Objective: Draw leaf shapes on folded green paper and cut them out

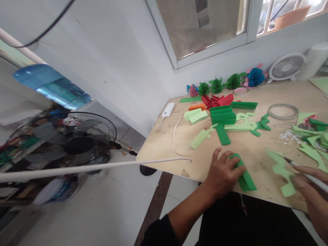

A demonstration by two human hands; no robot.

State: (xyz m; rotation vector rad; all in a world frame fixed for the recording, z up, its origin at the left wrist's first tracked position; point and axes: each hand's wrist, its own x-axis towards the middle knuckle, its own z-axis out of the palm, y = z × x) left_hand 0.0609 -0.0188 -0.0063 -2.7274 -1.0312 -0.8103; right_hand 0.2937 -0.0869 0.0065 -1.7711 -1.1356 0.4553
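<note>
My left hand (222, 174) rests near the table's front edge, its fingers and thumb holding down a folded green paper strip (247, 179). At the right, my right hand (309, 188) grips a white pen (314, 179) with a dark tip. A wavy light-green paper cutout (282, 171), blurred, is also in that hand's fingers. Beyond my left hand lie a single green strip (222, 134), a stack of folded green paper (222, 114) and a light-green piece with a cut end (200, 138). A dark-green curvy cutout (261, 125) lies farther right.
Paper scraps (314, 150) and white bits (290, 137) lie at the right. Tape rings (283, 105), red folded paper (217, 100), paper turtles (216, 85) and a small fan (287, 67) stand farther back. A white cable (102, 166) stretches across the left table edge from a power bank (169, 109).
</note>
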